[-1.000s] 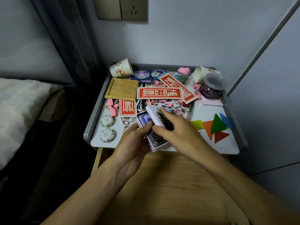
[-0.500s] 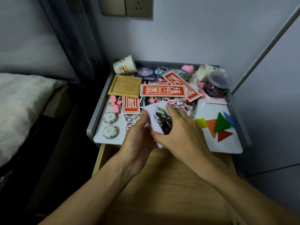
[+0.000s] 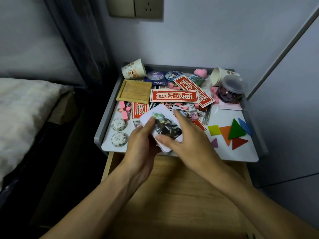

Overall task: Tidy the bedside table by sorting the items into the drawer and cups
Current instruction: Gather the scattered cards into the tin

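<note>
1. Pale walls and a bed (image 3: 25,109) flank the grey-rimmed white counter (image 3: 241,152); its wooden drawer (image 3: 172,187) stands open below.
2. A white box (image 3: 165,125) with a picture lid is held over the counter's front edge, above the clutter.
3. The left hand (image 3: 141,145) grips the box's left side, thumb on the lid.
4. The right hand (image 3: 191,140) clasps it, fingers (image 3: 178,116) and thumb curled over the lid's edges.
5. One paper cup (image 3: 133,70) lies tipped at the back left, another cup (image 3: 218,77) at the back right; red cards (image 3: 174,96) lie between them.
</note>
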Tool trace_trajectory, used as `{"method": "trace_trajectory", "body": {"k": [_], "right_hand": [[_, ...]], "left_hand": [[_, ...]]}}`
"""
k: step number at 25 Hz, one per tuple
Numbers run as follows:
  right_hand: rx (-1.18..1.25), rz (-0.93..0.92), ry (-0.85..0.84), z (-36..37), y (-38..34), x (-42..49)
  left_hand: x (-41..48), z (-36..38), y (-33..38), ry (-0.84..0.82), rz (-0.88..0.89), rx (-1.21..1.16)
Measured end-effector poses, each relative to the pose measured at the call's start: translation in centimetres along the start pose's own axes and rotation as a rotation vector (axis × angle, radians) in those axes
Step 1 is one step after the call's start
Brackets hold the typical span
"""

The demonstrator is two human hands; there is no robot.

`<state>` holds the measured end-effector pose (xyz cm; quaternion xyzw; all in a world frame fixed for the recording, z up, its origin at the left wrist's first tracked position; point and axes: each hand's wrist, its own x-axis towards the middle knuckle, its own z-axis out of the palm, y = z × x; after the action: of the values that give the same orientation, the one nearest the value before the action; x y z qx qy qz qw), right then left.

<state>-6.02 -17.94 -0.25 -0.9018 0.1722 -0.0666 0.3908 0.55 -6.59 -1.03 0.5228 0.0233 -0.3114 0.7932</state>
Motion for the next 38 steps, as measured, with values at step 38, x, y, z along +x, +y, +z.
{"method": "trace_trajectory", "body": {"k": [38], "right_hand": [[0.415, 0.537, -0.396, 14.1, 6.6, -1.7]], "left_hand": [[-0.9, -14.5, -0.6, 0.027, -0.104, 2.111]]}}
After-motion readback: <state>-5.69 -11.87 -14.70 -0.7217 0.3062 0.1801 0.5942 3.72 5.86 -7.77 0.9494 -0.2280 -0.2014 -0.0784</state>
